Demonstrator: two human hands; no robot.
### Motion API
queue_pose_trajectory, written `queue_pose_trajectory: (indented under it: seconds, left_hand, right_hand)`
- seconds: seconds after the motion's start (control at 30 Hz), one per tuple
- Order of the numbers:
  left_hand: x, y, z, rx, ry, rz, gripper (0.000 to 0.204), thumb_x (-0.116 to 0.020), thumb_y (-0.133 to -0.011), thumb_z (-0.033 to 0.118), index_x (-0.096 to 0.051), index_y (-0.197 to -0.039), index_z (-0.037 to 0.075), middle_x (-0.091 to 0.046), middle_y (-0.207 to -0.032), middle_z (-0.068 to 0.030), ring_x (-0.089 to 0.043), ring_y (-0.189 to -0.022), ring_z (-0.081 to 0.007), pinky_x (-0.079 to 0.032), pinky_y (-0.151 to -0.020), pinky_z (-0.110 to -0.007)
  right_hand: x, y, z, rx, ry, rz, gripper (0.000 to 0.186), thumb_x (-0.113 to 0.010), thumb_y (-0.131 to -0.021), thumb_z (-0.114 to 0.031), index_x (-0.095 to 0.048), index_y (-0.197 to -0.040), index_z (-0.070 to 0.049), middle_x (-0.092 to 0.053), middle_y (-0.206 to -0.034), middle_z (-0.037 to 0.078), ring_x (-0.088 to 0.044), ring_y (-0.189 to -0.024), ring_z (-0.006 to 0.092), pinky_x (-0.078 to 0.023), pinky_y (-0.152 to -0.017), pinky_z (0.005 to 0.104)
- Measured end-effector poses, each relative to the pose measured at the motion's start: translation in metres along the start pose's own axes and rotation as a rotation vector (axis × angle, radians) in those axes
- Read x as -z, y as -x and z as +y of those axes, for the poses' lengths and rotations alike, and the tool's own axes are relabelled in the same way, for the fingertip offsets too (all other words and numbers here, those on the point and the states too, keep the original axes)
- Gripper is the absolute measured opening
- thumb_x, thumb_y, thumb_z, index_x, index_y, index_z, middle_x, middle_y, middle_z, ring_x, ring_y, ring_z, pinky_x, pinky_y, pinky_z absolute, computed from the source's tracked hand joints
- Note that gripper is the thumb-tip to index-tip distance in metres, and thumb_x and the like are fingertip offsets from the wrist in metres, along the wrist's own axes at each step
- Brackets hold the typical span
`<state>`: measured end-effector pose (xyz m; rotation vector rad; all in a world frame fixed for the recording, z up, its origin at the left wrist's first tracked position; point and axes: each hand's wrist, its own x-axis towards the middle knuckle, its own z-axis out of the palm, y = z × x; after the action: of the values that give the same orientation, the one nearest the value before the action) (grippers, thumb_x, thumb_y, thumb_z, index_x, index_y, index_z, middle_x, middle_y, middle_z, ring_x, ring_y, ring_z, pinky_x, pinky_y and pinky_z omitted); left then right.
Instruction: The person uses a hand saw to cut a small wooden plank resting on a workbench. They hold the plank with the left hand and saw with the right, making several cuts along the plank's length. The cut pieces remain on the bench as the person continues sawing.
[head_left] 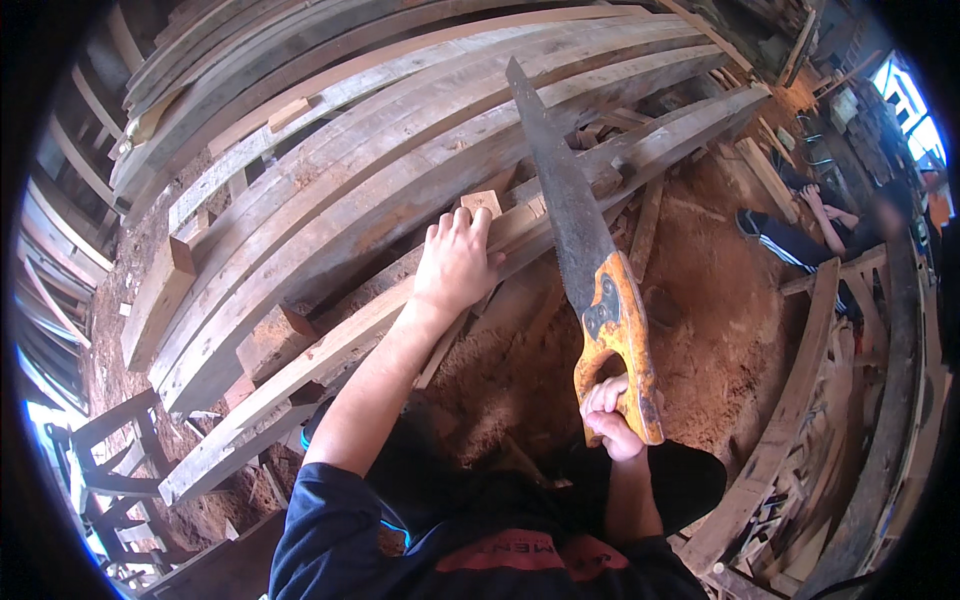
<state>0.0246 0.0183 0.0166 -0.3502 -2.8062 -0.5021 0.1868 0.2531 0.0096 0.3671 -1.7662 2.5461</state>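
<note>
My right hand (612, 412) is wrapped around the worn yellow-orange handle of a handsaw (560, 180). Its long dark blade points up and away, crossing over or beside a long squared timber (330, 372); whether the teeth touch the wood I cannot tell. My left hand (458, 258) bears down on that timber to the left of the blade. Its fingers curl over a light-coloured wood piece (482, 203) at the timber's far side, and the palm hides part of both.
Long beams (400, 150) lie stacked beyond my hands. A wood block (275, 343) sits behind the timber. Reddish sawdust (715, 300) covers the ground. Planks and offcuts (800, 430) pile up at the right. Another person (835, 225) sits at the far right.
</note>
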Motion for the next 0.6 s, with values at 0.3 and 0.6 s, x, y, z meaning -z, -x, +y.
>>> queue_pose_trajectory:
  seconds: [0.3, 0.6]
  left_hand:
    - [0.006, -0.006, -0.001, -0.048, 0.065, -0.072, 0.042, -0.072, -0.077, 0.022, -0.052, -0.108, 0.002, -0.058, -0.102, -0.0169, -0.058, -0.103, -0.0340, -0.048, -0.088, -0.045]
    - [0.003, -0.016, 0.004, -0.023, 0.127, -0.069, 0.044, -0.074, -0.072, 0.018, -0.054, -0.107, 0.002, -0.060, -0.104, -0.0173, -0.060, -0.104, -0.0338, -0.051, -0.086, -0.044]
  right_hand:
    - [0.001, -0.016, -0.010, -0.017, 0.007, -0.002, 0.023, -0.062, -0.066, 0.013, -0.051, -0.080, -0.001, -0.054, -0.068, 0.007, -0.056, -0.059, 0.0154, -0.048, -0.057, 0.0282]
    - [0.001, -0.013, -0.014, -0.061, -0.030, 0.026, 0.023, -0.062, -0.066, 0.013, -0.050, -0.080, -0.002, -0.053, -0.066, 0.007, -0.055, -0.058, 0.0148, -0.048, -0.057, 0.0287]
